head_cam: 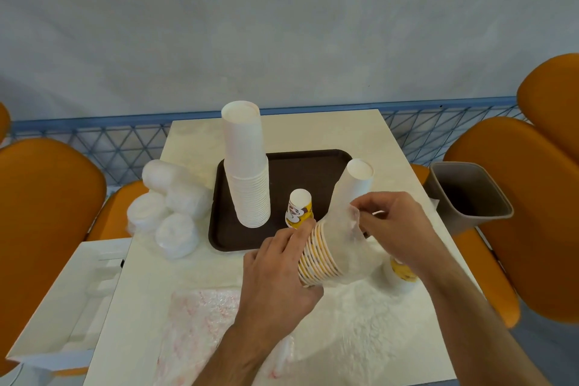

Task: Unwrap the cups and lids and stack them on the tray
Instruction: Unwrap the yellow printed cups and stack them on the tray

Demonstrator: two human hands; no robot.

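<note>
Under the right hand [395, 229], clear wrap [343, 222] blurs the cup stack [319, 257].

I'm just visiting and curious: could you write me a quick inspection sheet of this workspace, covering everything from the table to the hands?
Surface: pale table, brown tray on it.
Job's things: tall white cup stack and one printed cup upside down on the tray; wrapped lid stacks left of it.
Clutter: loose plastic wrap near the front edge.
Hands: left hand grips a tilted printed cup stack; right hand pinches its clear wrapper.
Cables: nothing seen.
Surroundings: orange chairs, grey bin, blue railing.
</note>
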